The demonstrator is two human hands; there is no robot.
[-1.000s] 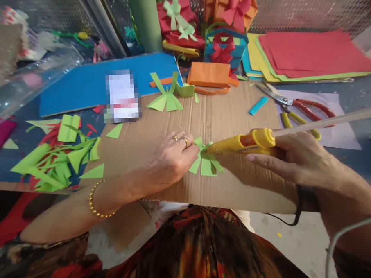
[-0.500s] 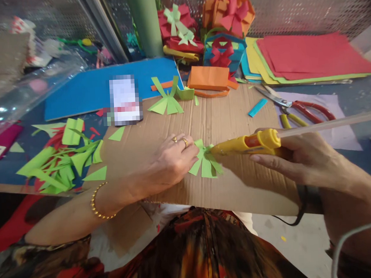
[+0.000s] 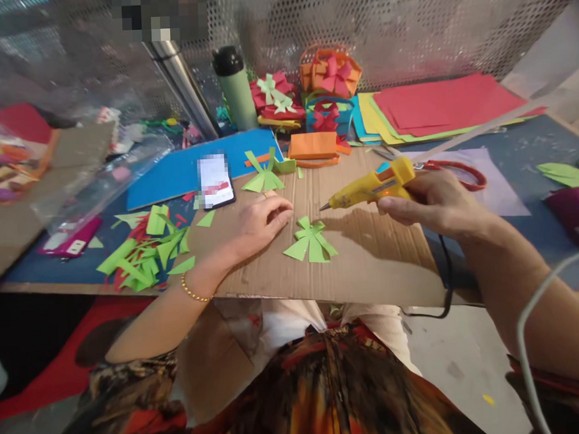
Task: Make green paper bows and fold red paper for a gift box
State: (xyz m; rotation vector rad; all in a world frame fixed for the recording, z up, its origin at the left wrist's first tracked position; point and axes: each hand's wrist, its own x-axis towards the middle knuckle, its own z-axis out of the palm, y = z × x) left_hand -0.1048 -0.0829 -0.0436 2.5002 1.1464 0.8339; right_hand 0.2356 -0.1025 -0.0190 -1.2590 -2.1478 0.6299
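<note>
My right hand [image 3: 437, 198] grips a yellow hot glue gun [image 3: 374, 187], a clear glue stick jutting from its back. The gun's nozzle hovers above the cardboard, pointing left. Just below the nozzle lies a green paper bow [image 3: 311, 240] with fanned strips, touched by neither hand. To its left, my left hand [image 3: 265, 218] is held over the cardboard, empty as far as I can see, fingers loosely curled and thumb a little apart from them. Beyond that hand is a second green paper piece [image 3: 263, 174] with spread strips.
The cardboard sheet [image 3: 368, 271] covers the table's middle. Green and red paper scraps [image 3: 147, 255] heap on the left, near a phone [image 3: 216, 182]. Behind stand a green bottle [image 3: 238, 91], an orange paper box [image 3: 314, 145] and coloured sheets [image 3: 448, 104]. Red-handled scissors [image 3: 460, 174] lie right.
My left hand has let go of the green bow and moved away from it. The glue gun's nozzle has lifted off the bow. The camera view has tilted up.
</note>
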